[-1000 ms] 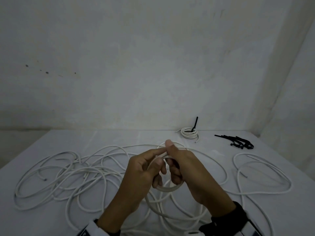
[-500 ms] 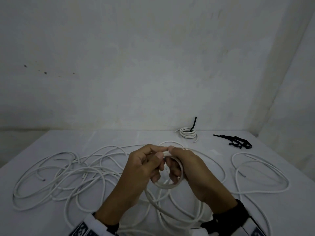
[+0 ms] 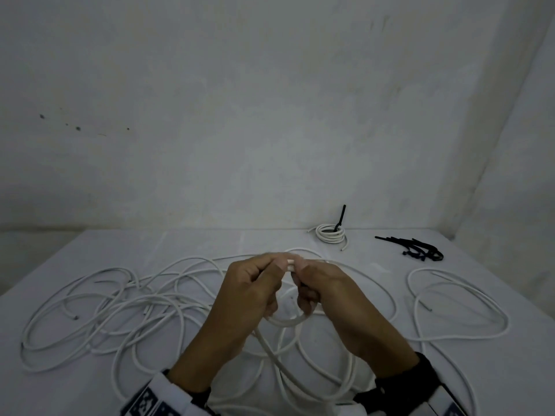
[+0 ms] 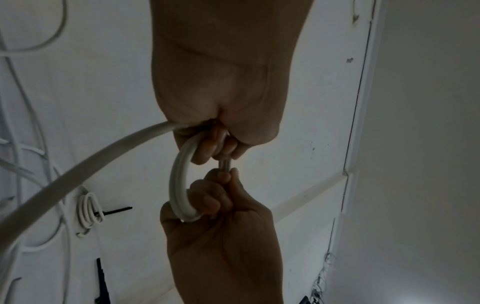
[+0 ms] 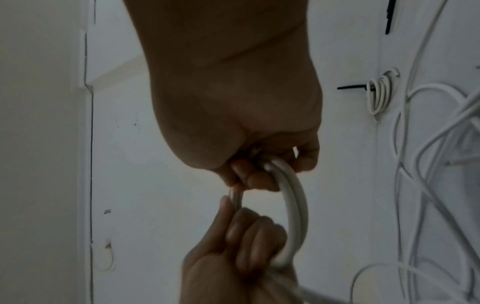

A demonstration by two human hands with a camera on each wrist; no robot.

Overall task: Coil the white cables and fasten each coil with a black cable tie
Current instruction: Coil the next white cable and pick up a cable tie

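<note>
Small coil of white cable [image 3: 286, 321], above the desk's [image 3: 210, 244] near edge: our left hand [image 3: 250, 291] and right hand [image 3: 322, 291] clamp it, fingers curled; we judge a slack grip lets it spring open among loose cables [image 3: 99, 310].

Both hands are working raised in front of the torso, fingertips meeting. The left hand [image 3: 250, 291] is curling its fingers around the white cable loop [image 3: 285, 321]. The right hand [image 3: 326, 291] is pinching the same loop, thumb on top.

white cable [image 3: 288, 321]: small loop, held | black cable ties [image 3: 420, 250]: heaped far-right
</note>
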